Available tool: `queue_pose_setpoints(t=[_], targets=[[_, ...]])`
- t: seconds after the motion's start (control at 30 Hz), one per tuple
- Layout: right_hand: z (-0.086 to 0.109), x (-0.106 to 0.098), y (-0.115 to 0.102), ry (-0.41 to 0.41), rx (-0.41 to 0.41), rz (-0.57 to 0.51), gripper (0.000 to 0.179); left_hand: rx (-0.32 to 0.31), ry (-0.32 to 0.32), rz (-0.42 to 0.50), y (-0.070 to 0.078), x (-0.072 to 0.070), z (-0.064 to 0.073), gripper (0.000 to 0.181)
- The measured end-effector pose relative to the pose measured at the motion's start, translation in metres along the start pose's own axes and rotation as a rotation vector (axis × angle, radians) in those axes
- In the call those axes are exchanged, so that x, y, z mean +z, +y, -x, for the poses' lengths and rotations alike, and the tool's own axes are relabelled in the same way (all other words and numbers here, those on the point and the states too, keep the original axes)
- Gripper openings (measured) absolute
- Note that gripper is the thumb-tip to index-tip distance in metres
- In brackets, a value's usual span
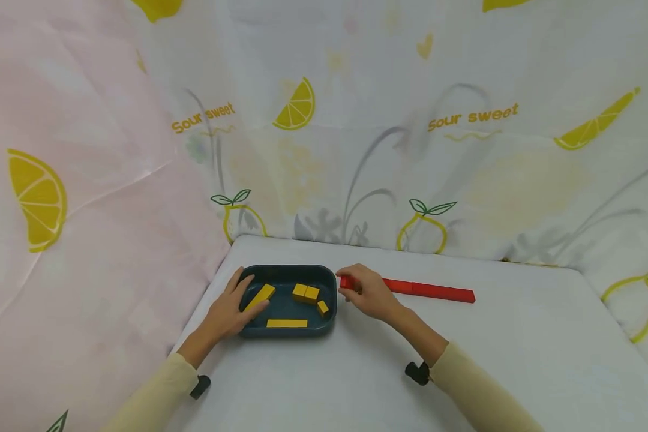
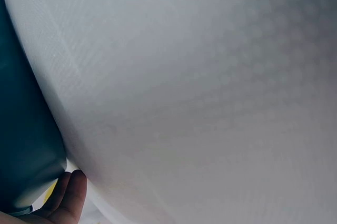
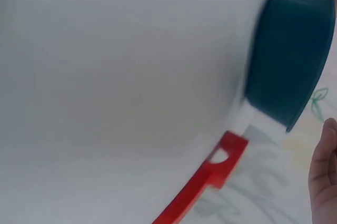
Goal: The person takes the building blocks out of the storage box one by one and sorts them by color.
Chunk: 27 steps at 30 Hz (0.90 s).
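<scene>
My left hand (image 1: 232, 309) grips the left end of a dark teal tray (image 1: 288, 332), thumb over the rim on the inner side. Inside lie several yellow wooden blocks: a long one (image 1: 261, 295) near the thumb, a pair (image 1: 305, 293) at the back, a small one (image 1: 323, 308) at the right and a flat bar (image 1: 287, 323) at the front. Just beyond the tray's right rim, my right hand (image 1: 372, 293) pinches a small red block (image 1: 346, 282) between thumb and fingers. Behind that hand, a row of red blocks (image 1: 437, 291) stretches rightward.
In the right wrist view, a red arch block (image 3: 227, 153) with a half-round cutout stands at one end of the row. A white cloth (image 1: 367, 384) covers the table. Lemon-printed curtains (image 1: 356, 150) hang close behind and at the left.
</scene>
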State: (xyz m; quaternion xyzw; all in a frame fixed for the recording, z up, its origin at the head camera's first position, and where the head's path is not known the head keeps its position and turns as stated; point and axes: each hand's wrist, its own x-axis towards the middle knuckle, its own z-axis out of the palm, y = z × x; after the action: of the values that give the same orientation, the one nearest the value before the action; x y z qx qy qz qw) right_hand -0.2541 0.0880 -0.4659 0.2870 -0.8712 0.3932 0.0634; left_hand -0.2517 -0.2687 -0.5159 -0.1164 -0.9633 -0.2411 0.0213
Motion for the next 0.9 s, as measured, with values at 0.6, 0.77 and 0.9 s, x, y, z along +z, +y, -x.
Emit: queue_pose_setpoints(t=[0.6, 0.77, 0.9], targets=[[0.087, -0.055, 0.055, -0.097, 0.174, 0.192, 0.036, -0.012, 0.007, 0.012, 0.002, -0.004, 0.0, 0.086], [0.108, -0.07, 0.065, -0.08, 0.207, 0.263, 0.035, -0.016, 0.0, 0.01, 0.002, -0.003, 0.0, 0.087], [0.121, -0.085, 0.071, -0.049, 0.226, 0.328, 0.035, -0.017, -0.002, 0.014, 0.002, -0.002, 0.001, 0.087]])
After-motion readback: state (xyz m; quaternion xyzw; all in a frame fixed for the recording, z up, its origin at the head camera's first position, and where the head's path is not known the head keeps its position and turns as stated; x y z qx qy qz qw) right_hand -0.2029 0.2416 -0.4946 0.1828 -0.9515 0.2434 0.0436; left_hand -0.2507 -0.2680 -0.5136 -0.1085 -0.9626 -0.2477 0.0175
